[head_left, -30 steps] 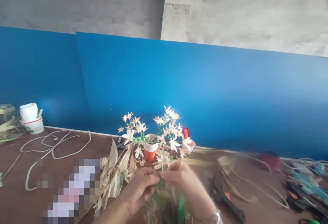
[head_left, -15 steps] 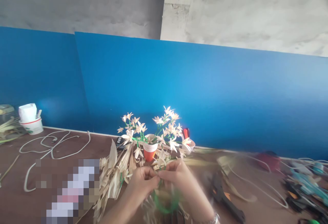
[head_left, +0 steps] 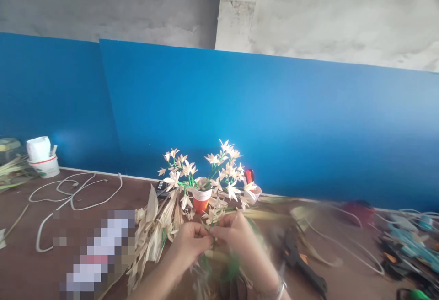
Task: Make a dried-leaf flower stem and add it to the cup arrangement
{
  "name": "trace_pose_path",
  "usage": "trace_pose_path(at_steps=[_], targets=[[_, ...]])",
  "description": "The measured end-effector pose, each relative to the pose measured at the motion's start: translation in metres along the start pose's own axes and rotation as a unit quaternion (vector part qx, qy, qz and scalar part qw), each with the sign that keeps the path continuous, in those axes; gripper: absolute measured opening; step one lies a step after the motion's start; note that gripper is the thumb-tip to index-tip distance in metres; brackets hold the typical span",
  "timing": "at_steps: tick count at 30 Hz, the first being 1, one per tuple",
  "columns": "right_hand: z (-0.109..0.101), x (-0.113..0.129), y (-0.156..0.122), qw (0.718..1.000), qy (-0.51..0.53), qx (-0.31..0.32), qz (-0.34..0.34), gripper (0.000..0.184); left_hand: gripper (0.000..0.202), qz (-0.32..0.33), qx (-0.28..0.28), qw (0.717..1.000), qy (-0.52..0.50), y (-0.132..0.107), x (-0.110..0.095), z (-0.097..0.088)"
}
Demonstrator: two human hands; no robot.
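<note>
My left hand [head_left: 190,241] is closed in a pinch at the thin green stem under a pale dried-leaf flower [head_left: 211,216]. Fingertip to fingertip with it, my right hand [head_left: 236,233] pinches at the same stem, and a bracelet [head_left: 281,287] circles that wrist. A blurred loop of green tape [head_left: 232,268] hangs below the right hand; where its end runs between the fingers is hidden. Just beyond the hands, an orange and white paper cup [head_left: 201,201] holds several sprays of similar flowers [head_left: 233,176] on green stems.
Dried husk strips [head_left: 151,240] lie left of my hands. A black glue gun [head_left: 303,265] rests to the right. White cable [head_left: 72,195] coils at the left, near a white tub [head_left: 44,166]. Tangled tools [head_left: 408,254] lie far right. A blue panel [head_left: 240,112] closes the back.
Both hands stay pinched together at the stem with small finger movements. The green tape loop below has swung and blurred. The whole view has shifted slightly.
</note>
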State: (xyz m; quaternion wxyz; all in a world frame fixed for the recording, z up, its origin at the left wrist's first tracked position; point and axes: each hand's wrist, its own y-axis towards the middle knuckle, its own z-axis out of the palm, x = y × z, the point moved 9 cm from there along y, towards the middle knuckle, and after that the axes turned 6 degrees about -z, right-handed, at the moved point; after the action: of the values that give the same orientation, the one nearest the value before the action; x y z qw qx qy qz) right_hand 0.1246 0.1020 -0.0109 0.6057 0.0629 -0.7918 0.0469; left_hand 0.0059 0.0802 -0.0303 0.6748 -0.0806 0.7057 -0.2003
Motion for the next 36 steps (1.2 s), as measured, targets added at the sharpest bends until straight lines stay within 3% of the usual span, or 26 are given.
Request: trace_pose_path(at_steps=[7, 14, 19, 26, 29, 32, 36], targets=[[0.000, 0.010, -0.002, 0.999, -0.033, -0.003, -0.003, 0.026, 0.022, -0.016, 0.014, 0.999, -0.037, -0.004, -0.001, 0.001], [-0.003, 0.007, -0.001, 0.997, -0.066, -0.035, -0.004, 0.026, 0.022, -0.008, -0.030, 0.999, -0.013, -0.002, 0.002, -0.002], [-0.001, 0.011, -0.003, 0.998, -0.047, -0.028, 0.008, 0.026, 0.023, 0.031, -0.053, 0.998, -0.016, 0.004, 0.003, -0.004], [0.002, 0.007, -0.006, 0.999, 0.019, -0.023, 0.031, 0.027, 0.023, 0.035, -0.054, 0.998, -0.023, 0.009, 0.004, -0.004], [0.012, 0.000, -0.003, 0.988, 0.142, 0.038, 0.046, 0.024, 0.023, 0.011, -0.014, 0.995, -0.100, 0.002, 0.002, 0.000], [0.027, 0.001, -0.003, 0.950, 0.279, 0.136, 0.044, 0.029, 0.022, -0.002, 0.027, 0.982, -0.188, -0.004, -0.001, 0.003], [0.038, 0.001, -0.003, 0.921, 0.333, 0.201, 0.036, 0.035, 0.018, 0.001, 0.105, 0.964, -0.245, -0.008, -0.004, 0.014]])
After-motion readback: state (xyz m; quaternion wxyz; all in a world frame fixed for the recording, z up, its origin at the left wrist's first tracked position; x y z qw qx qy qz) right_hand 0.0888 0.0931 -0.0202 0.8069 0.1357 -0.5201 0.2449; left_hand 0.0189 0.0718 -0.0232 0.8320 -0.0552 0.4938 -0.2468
